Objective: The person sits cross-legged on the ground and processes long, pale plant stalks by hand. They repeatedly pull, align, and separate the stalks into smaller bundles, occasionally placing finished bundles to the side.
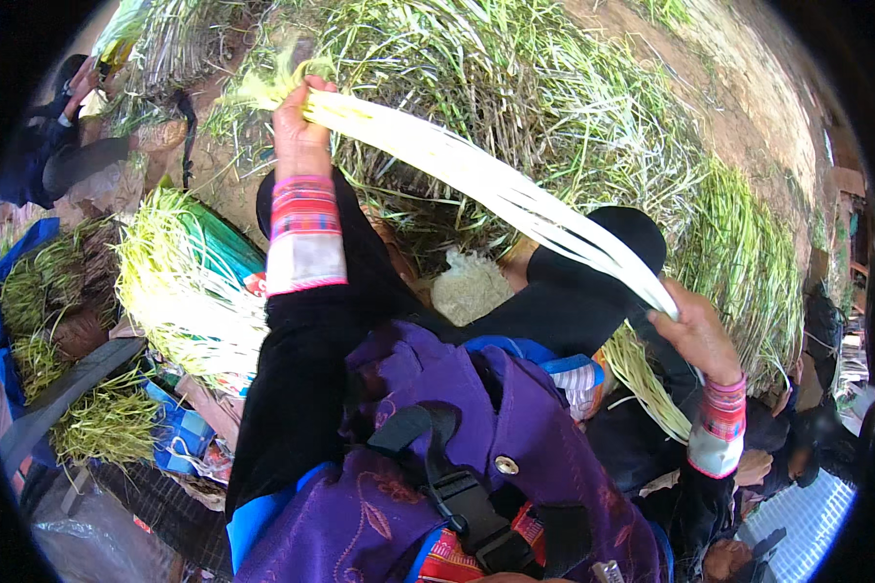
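A long bundle of pale green-white plant stems [467,175] stretches in a slight arc between my two hands. My left hand [302,120] grips the leafy yellow-green end at upper left. My right hand [696,331] is closed around the whitish end at the right, lower down. Beneath the bundle, between my knees, lies a pale, rough lump [470,288] that I cannot identify. A thick sheaf of similar pale stems [189,291] lies on my left beside green wrapping. A smaller bunch of stems [645,386] shows below my right hand.
Heaped cut grass [525,95] covers the ground ahead and curves round to the right. Bare earth [736,109] shows beyond it. At far left, another person's hand [82,84] is near some stems. A blue-edged bag [7,299] with plant matter stands at left.
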A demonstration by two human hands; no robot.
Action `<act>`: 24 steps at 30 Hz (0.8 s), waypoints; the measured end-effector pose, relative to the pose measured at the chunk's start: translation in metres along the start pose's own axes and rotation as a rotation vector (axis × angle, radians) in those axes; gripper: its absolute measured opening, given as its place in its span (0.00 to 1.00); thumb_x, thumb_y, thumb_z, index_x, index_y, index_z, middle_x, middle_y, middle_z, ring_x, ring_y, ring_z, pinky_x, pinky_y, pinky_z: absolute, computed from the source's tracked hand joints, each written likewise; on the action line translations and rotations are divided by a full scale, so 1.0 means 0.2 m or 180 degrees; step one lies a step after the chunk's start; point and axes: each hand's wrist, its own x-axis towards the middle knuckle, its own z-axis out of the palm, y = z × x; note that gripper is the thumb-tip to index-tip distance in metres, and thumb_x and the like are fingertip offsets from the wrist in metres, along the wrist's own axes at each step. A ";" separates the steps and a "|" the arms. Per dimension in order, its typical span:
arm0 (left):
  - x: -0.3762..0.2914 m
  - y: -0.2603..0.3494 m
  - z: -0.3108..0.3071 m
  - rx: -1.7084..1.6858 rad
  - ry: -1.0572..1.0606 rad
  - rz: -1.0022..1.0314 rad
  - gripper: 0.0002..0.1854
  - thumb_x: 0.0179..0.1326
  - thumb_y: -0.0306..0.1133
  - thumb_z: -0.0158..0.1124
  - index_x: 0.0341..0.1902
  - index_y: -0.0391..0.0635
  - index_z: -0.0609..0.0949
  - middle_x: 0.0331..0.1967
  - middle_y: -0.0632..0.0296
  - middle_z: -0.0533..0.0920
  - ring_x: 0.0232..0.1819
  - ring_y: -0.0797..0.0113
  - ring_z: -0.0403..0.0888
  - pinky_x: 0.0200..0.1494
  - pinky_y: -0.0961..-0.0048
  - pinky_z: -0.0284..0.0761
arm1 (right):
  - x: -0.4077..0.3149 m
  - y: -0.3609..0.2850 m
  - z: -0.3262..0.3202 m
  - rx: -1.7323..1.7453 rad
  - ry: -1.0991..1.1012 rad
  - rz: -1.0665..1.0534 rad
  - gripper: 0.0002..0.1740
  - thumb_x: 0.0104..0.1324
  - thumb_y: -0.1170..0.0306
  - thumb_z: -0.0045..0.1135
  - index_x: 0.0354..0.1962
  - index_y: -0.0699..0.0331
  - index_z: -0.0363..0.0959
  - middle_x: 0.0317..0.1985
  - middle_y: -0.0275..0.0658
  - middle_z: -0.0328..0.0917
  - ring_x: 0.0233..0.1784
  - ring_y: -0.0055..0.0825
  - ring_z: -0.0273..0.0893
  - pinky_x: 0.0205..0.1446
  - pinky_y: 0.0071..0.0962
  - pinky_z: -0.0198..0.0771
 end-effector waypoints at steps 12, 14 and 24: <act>-0.75 -0.23 0.47 0.3457 -0.2660 0.0963 0.29 0.49 0.34 0.67 0.55 0.39 0.71 0.54 0.53 0.71 0.57 0.67 0.68 0.57 0.72 0.63 | 0.20 -0.22 -0.17 -0.2024 0.0050 -0.1328 0.10 0.47 0.75 0.54 0.30 0.62 0.68 0.26 0.43 0.73 0.32 0.43 0.73 0.30 0.37 0.66; -1.05 -0.53 0.51 0.3957 -0.3823 0.1449 0.32 0.45 0.37 0.69 0.55 0.43 0.71 0.47 0.51 0.77 0.46 0.60 0.77 0.48 0.67 0.71 | 0.32 -0.27 -0.13 -0.2001 0.0232 -0.1814 0.06 0.48 0.74 0.54 0.26 0.62 0.67 0.23 0.42 0.72 0.29 0.43 0.73 0.29 0.37 0.66; -1.11 -0.55 0.33 0.1874 -0.2383 -0.1898 0.16 0.59 0.41 0.56 0.37 0.37 0.75 0.17 0.64 0.71 0.14 0.77 0.67 0.21 0.79 0.66 | 0.26 -0.10 -0.32 0.1953 0.2848 -0.0468 0.15 0.65 0.62 0.45 0.39 0.63 0.74 0.26 0.32 0.74 0.28 0.16 0.70 0.36 0.17 0.66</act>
